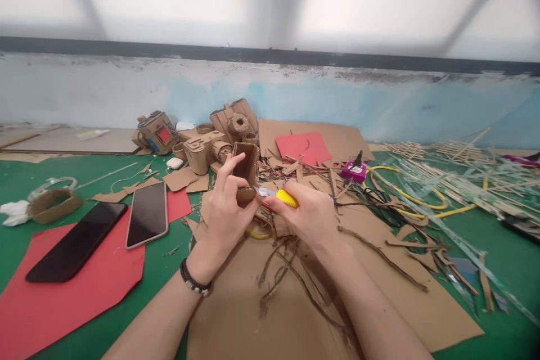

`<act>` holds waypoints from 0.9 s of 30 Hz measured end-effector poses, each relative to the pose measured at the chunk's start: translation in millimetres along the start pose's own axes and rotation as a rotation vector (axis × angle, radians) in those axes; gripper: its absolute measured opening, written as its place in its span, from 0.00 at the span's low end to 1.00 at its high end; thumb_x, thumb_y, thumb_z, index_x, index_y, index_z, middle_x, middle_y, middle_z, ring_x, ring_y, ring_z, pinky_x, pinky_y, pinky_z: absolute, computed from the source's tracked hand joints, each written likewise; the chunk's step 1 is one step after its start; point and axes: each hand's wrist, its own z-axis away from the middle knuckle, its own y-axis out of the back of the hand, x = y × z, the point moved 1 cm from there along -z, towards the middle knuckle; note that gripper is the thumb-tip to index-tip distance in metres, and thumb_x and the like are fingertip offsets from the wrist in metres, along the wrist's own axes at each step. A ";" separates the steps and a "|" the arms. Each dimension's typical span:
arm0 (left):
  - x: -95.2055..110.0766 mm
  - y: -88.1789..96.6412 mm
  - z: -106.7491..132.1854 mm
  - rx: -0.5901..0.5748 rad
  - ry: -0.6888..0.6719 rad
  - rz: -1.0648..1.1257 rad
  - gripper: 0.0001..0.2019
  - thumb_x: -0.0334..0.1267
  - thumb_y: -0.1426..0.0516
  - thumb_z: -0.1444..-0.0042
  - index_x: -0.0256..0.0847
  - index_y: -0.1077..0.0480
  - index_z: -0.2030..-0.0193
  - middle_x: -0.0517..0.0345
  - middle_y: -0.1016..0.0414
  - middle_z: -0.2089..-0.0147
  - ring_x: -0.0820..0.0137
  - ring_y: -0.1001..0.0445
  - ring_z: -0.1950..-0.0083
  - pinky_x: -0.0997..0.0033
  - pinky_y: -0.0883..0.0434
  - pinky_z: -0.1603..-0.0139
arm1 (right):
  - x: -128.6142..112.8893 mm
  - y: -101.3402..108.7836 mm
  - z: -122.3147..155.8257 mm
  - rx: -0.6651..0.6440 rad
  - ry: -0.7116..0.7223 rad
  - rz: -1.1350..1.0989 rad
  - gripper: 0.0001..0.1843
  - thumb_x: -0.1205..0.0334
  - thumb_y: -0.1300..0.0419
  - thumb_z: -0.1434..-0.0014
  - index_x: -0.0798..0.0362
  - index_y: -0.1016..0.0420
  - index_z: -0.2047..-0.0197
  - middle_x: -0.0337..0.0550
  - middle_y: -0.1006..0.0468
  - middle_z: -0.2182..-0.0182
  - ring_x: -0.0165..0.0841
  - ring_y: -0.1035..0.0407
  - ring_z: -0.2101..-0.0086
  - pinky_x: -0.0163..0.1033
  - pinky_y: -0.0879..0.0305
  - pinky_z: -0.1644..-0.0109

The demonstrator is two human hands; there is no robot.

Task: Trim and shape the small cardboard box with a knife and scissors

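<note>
My left hand [230,202] grips a small open cardboard box [246,166] near its lower right edge, thumb and fingers pinched together there. A yellow-handled utility knife [287,198] is wrapped in the fingers of my right hand [310,214]. Its pale blade points left and meets the box's edge close to my left fingertips; whether it is cutting into the board cannot be made out. Below both hands lies a large cardboard sheet [253,304], with thin dark torn strips [280,278] on it and a roll of tape [259,230] partly hidden behind my left hand.
Two phones [147,214] lie at left, one on red paper [97,292]. Cardboard models [198,152] stand against the back wall. On the right are a purple box [353,171], cables [383,208], thin sticks [455,152] and cardboard scraps [426,256].
</note>
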 end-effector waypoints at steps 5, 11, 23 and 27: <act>-4.8 -3.5 -0.5 -0.009 -0.037 0.014 0.13 0.31 0.35 0.35 0.47 0.37 0.57 0.41 0.25 0.28 0.48 0.31 0.21 0.41 0.22 0.30 | -2.0 -5.0 -1.9 0.037 -0.001 0.093 0.46 0.21 0.57 0.28 0.50 0.29 0.77 0.39 0.29 0.83 0.29 0.42 0.80 0.37 0.55 0.72; 3.5 7.6 -8.0 -0.032 -0.013 0.024 0.14 0.31 0.36 0.34 0.48 0.39 0.58 0.44 0.22 0.31 0.48 0.26 0.25 0.42 0.18 0.35 | 37.0 -2.3 -12.6 0.090 -0.020 0.238 0.46 0.17 0.54 0.32 0.51 0.27 0.76 0.42 0.27 0.81 0.30 0.42 0.79 0.39 0.60 0.71; 1.8 8.7 -4.2 -0.037 0.018 0.044 0.11 0.33 0.34 0.34 0.46 0.34 0.56 0.41 0.25 0.28 0.52 0.23 0.28 0.46 0.20 0.34 | 32.7 10.4 -7.3 0.182 0.026 0.087 0.42 0.24 0.55 0.26 0.50 0.36 0.77 0.36 0.33 0.82 0.28 0.43 0.80 0.36 0.52 0.72; 3.4 6.1 -3.2 -0.048 -0.001 0.052 0.11 0.34 0.33 0.34 0.46 0.32 0.55 0.42 0.24 0.30 0.54 0.22 0.30 0.48 0.20 0.34 | 13.8 8.2 -6.3 0.172 0.209 0.035 0.39 0.30 0.52 0.23 0.51 0.33 0.75 0.37 0.29 0.81 0.27 0.41 0.79 0.36 0.50 0.72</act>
